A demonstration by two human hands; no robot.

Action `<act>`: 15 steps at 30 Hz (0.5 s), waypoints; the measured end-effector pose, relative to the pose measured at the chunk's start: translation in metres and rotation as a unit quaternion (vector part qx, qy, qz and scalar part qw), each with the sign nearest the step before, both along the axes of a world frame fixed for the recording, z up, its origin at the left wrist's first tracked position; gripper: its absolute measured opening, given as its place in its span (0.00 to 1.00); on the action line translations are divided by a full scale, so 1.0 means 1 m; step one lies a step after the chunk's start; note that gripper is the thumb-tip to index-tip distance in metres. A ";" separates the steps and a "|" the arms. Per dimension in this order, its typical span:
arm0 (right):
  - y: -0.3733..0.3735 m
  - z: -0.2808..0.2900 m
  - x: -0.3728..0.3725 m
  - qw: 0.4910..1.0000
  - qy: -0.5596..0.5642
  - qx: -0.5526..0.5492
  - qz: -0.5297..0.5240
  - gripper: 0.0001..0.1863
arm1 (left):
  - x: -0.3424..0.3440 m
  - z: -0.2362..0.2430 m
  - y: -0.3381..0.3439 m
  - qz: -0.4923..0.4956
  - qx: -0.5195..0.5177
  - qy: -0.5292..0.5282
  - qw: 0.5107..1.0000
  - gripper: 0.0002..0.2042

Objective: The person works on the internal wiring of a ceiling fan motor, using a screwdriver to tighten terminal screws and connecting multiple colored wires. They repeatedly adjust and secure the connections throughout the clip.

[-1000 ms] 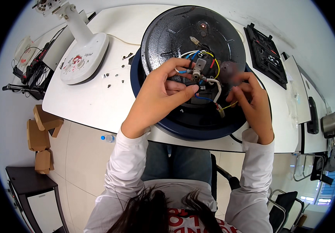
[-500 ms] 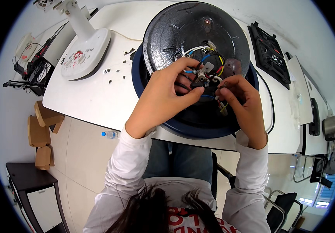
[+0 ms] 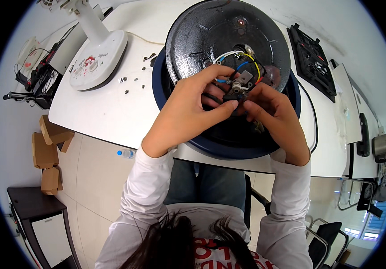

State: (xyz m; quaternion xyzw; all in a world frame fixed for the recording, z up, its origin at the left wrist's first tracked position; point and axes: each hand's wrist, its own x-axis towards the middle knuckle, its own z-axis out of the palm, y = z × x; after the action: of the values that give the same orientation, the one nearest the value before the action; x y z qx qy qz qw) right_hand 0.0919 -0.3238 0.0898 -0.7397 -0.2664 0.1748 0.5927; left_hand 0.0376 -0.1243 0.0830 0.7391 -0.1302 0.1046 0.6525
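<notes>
Closely worked, a small metal-tabbed switch (image 3: 236, 87) sits in the left hand (image 3: 196, 110), its thumb pressed at the lower edge and the other fingers curled around and behind it. The right hand (image 3: 279, 115) meets it from the other side, thumb and forefinger bent close together at the switch; whether they pinch anything is hidden. Both hands are in front of the lower part of a glossy black disc (image 3: 206, 36), over a dark blue round base (image 3: 229, 153). A yellow wire (image 3: 255, 64) arches from the disc's middle toward the switch, among white, blue and black ones.

All this rests on a white desk (image 3: 99, 117) with a dark edge. Left of the disc lie scattered small metal parts (image 3: 123, 80) (dark and silvery, too tiny to name). Farther left stands a white appliance stand (image 3: 96, 65) with knobs and a red motif; to the right, an open black tool case (image 3: 313, 65) and a black cord (image 3: 315, 121).

Below, on the pale tiled floor (image 3: 92, 179), are a blue-capped bottle (image 3: 126, 154), cardboard boxes (image 3: 45, 150) and a dark cabinet (image 3: 36, 201) with a white door. Metal-framed chairs (image 3: 329, 237) stand at lower right; a steel pot (image 3: 382, 148) sits near the right rim.
</notes>
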 end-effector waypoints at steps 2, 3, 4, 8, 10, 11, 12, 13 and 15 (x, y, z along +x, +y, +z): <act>0.001 0.000 0.000 1.000 -0.003 -0.005 0.004 0.07 | -0.001 0.001 0.001 -0.003 0.001 0.017 1.000 0.21; 0.001 0.000 0.000 1.000 -0.005 -0.008 0.006 0.07 | -0.002 0.003 0.002 -0.008 0.001 0.038 0.999 0.22; 0.001 0.000 -0.001 1.000 -0.002 -0.010 0.004 0.07 | -0.003 0.005 0.003 -0.013 0.001 0.058 0.998 0.22; 0.002 0.002 -0.001 1.000 0.002 -0.018 -0.002 0.08 | -0.005 0.006 0.002 -0.005 0.007 0.060 0.998 0.23; 0.003 0.002 -0.001 1.000 -0.001 -0.020 -0.006 0.08 | -0.004 0.005 0.003 -0.006 0.013 0.069 0.998 0.23; 0.003 0.002 -0.001 1.000 -0.004 -0.020 -0.007 0.08 | -0.004 0.005 0.003 -0.006 0.015 0.071 0.997 0.23; 0.002 0.001 0.000 1.000 -0.007 -0.019 -0.009 0.08 | -0.004 0.005 0.003 -0.006 0.016 0.073 0.997 0.23; 0.002 0.001 -0.001 1.000 -0.011 -0.012 -0.020 0.08 | -0.003 0.004 0.003 -0.007 0.018 0.074 0.997 0.23; 0.004 0.001 -0.003 0.999 -0.019 0.002 -0.040 0.09 | -0.004 0.004 0.003 -0.008 0.015 0.068 0.998 0.23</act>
State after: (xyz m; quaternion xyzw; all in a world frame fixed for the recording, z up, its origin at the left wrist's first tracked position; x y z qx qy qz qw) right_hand 0.0893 -0.3202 0.0907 -0.7516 -0.2479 0.1363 0.5959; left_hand 0.0337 -0.1211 0.0865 0.7533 -0.0933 0.0467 0.6493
